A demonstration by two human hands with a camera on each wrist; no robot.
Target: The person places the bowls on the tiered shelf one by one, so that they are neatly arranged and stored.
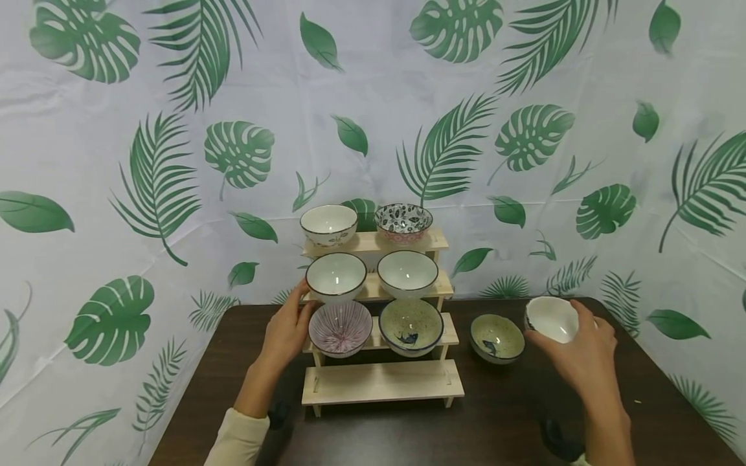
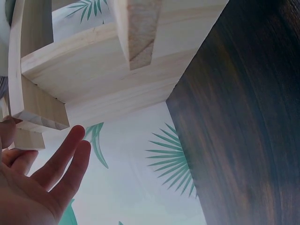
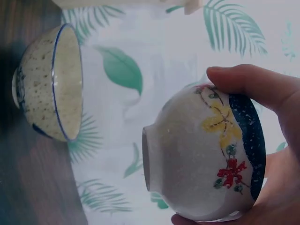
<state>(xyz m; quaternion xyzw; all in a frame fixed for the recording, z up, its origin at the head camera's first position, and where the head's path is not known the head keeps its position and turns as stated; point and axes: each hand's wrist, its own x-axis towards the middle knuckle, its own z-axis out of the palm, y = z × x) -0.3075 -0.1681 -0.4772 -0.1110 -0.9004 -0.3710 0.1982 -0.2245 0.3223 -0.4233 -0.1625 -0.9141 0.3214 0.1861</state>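
My right hand (image 1: 583,353) grips a white bowl (image 1: 552,318) above the table's right side, thumb and fingers on opposite sides. The right wrist view shows yellow and red flowers and a dark blue rim band on this bowl (image 3: 201,154). At the left of a stepped wooden display rack (image 1: 381,383), my left hand (image 1: 287,330) pinches a shelf end between thumb and a finger, its other fingers extended. Close beside this hand are a plain white bowl (image 1: 336,277) and a purple-striped bowl (image 1: 340,329) on the rack.
A speckled green bowl (image 1: 497,338) stands on the dark table (image 1: 501,414) right of the rack. A larger green bowl (image 1: 410,327), another white bowl (image 1: 407,274), a cream bowl (image 1: 329,225) and a black-patterned bowl (image 1: 403,223) fill other shelf spots. A leaf-print cloth (image 1: 373,77) hangs behind.
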